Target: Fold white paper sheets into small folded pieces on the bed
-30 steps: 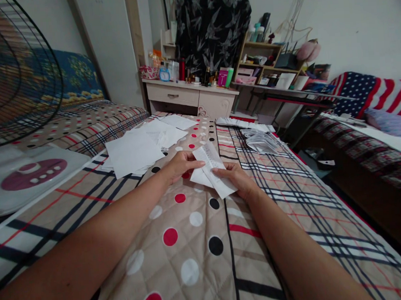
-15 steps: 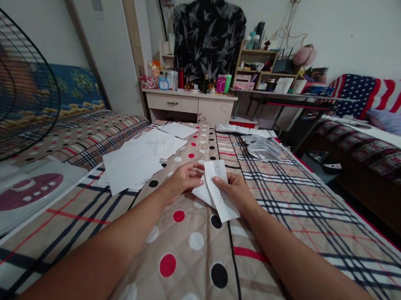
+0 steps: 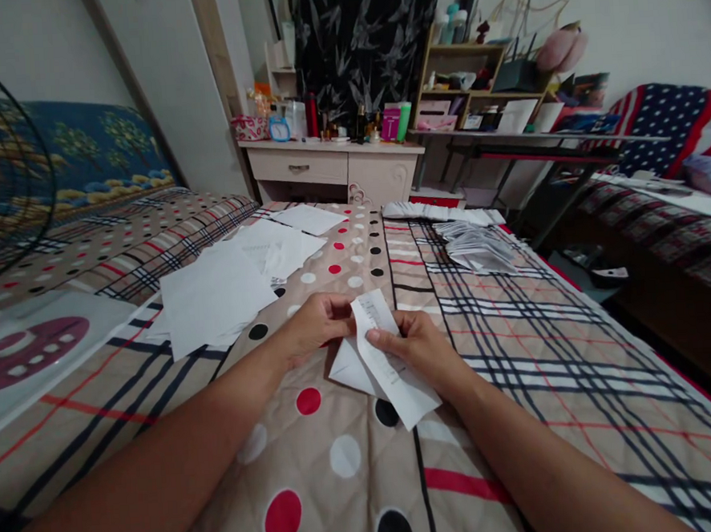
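Both of my hands hold one folded white sheet of paper point(image 3: 392, 372) just above the quilted bedspread point(image 3: 356, 467). My left hand point(image 3: 314, 325) pinches its upper left edge. At the sheet's right side, my right hand point(image 3: 417, 346) grips it with the thumb on top. The paper is creased lengthwise, with faint print on the top strip. Its lower end points toward me.
Loose white sheets point(image 3: 224, 286) lie spread on the bed to the left. A heap of folded papers point(image 3: 475, 251) and a white row point(image 3: 436, 211) sit at the far right. A fan point(image 3: 2, 199) stands at left; a dresser point(image 3: 331, 167) and cluttered desk point(image 3: 504, 128) stand beyond.
The paper has been folded narrower and turned more upright between my hands. Both hands have drawn slightly closer to me, and the view tilted downward.
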A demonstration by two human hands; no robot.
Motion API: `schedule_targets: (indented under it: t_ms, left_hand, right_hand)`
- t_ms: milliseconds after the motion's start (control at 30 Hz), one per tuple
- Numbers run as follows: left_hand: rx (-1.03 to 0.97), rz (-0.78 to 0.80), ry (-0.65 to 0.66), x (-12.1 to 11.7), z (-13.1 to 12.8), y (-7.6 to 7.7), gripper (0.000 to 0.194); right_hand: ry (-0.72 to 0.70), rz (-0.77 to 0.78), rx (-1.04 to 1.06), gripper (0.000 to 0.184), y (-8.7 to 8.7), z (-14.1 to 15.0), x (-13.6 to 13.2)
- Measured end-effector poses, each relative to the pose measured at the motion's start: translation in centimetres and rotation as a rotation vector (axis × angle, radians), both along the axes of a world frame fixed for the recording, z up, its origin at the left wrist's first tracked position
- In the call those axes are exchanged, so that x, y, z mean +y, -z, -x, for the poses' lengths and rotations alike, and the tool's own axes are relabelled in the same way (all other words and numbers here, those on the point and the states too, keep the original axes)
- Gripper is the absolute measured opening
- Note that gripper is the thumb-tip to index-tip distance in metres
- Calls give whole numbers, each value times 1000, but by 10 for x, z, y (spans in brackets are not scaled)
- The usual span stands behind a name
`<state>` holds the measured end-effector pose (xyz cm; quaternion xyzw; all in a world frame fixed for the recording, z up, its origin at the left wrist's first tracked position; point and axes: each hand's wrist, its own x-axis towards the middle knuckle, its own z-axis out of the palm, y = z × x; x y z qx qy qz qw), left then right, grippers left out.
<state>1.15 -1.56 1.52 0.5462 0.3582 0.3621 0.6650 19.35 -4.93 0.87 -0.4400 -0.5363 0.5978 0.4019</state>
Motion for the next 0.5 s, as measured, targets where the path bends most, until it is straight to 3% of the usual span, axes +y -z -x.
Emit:
schedule_targets:
  t_ms: [500]
  left_hand:
    - [-68,78,-160,-5,-6,1,19]
  right_hand:
    - [19,40,28,28,-4,2,-2]
